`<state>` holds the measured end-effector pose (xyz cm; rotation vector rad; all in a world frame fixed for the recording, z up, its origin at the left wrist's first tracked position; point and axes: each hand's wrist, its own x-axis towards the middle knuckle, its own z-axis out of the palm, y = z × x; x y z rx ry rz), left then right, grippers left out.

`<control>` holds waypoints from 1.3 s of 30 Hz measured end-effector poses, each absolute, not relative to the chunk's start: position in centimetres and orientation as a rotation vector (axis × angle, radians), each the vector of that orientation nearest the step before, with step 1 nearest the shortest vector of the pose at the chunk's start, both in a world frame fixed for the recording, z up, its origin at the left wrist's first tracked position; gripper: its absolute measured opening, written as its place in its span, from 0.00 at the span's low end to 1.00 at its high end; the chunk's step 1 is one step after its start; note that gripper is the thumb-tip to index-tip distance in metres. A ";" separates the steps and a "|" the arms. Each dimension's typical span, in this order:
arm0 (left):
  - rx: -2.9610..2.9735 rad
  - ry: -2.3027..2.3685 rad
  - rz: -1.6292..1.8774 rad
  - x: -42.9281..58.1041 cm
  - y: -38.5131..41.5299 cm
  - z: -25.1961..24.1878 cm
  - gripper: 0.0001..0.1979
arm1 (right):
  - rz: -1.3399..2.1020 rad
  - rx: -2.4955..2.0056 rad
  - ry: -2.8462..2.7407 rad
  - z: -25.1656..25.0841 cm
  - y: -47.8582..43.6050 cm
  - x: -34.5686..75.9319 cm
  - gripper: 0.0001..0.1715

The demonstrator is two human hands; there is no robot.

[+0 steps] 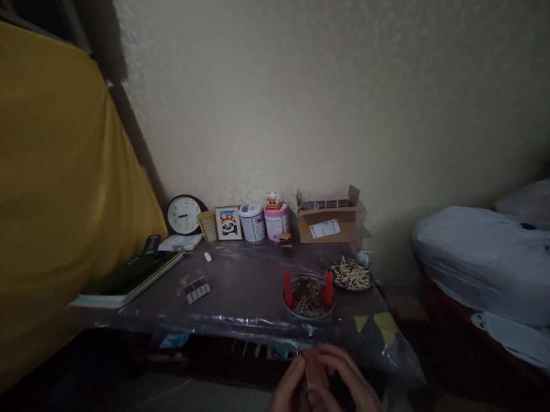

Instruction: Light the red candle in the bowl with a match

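Note:
Low in the head view, just off the table's front edge, my left hand [287, 392] and my right hand [350, 376] come together around a small reddish-brown matchbox [315, 368]. Fingers of both hands close on its sides, and its lower end is partly covered by them. Beyond the hands stands a round metal bowl [309, 317] with burnt bits inside and two red candles [288, 288] upright at its sides. A plate [337, 283] heaped with matchsticks [353, 274] lies behind it to the right.
Plastic sheeting covers the table [246, 286]. A row of small boxes [197, 289] lies left of centre. Along the wall stand a clock [184, 215], framed panda picture [229, 224], tubs [252, 223] and an open cardboard box [333, 226]. Books [127, 279] lie left; white bags [487, 257] bulge right.

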<state>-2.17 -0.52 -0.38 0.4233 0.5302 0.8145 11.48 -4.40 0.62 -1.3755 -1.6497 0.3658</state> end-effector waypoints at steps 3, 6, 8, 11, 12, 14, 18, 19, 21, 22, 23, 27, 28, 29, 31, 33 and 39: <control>0.361 0.472 0.819 -1.5 -0.5 0.1 0.10 | 0.356 -1.383 -1.678 0.9 -4.5 11.6 0.16; 0.371 0.407 0.870 -1.0 -0.7 0.3 0.09 | 0.348 -1.365 -1.664 1.0 -4.7 11.7 0.16; 0.392 0.387 0.888 -0.9 -0.9 0.3 0.09 | 0.343 -1.338 -1.656 0.9 -4.8 11.7 0.16; 0.431 0.373 0.884 -0.8 -1.1 0.4 0.10 | 0.329 -1.307 -1.639 0.8 -4.8 11.6 0.16; 0.441 0.368 0.882 -0.8 -1.2 0.5 0.10 | 0.327 -1.297 -1.637 0.8 -4.8 11.5 0.17; 0.447 0.357 0.890 -0.7 -1.3 0.7 0.10 | 0.326 -1.283 -1.627 0.7 -4.7 11.4 0.17; 0.436 0.339 0.877 -0.5 -1.4 0.8 0.12 | 0.329 -1.303 -1.549 0.2 -4.5 11.1 0.18; 0.439 0.335 0.865 -0.4 -1.5 0.7 0.12 | 0.333 -1.313 -1.526 0.0 -4.5 11.0 0.19; 0.444 0.338 0.851 -0.5 -1.5 0.7 0.13 | 0.368 -1.334 -1.499 -0.2 -4.4 10.9 0.20; 0.444 0.344 0.850 -0.5 -1.5 0.6 0.13 | 0.402 -1.344 -1.489 -0.1 -4.4 10.8 0.20; 0.442 0.351 0.853 -0.6 -1.5 0.6 0.13 | 0.451 -1.342 -1.483 0.0 -4.4 10.9 0.20; 0.436 0.343 0.846 -1.1 -1.2 0.6 0.13 | 0.786 -1.218 -1.456 1.3 -4.3 11.9 0.25; 0.442 0.341 0.833 -1.2 -1.1 0.5 0.13 | 0.869 -1.176 -1.448 1.8 -4.3 12.3 0.25; 0.452 0.348 0.818 -1.2 -1.1 0.5 0.14 | 0.928 -1.147 -1.433 2.2 -4.3 12.7 0.23; 0.484 0.393 0.779 -1.2 -1.0 0.3 0.14 | 0.957 -1.140 -1.390 2.9 -4.3 13.5 0.14; 0.524 0.439 0.742 -1.0 -1.0 0.0 0.14 | 0.900 -1.192 -1.337 3.2 -4.2 13.9 0.10; 0.650 0.501 0.722 -0.4 -1.5 -0.2 0.16 | 0.955 -1.270 -1.276 2.0 -3.9 13.8 0.11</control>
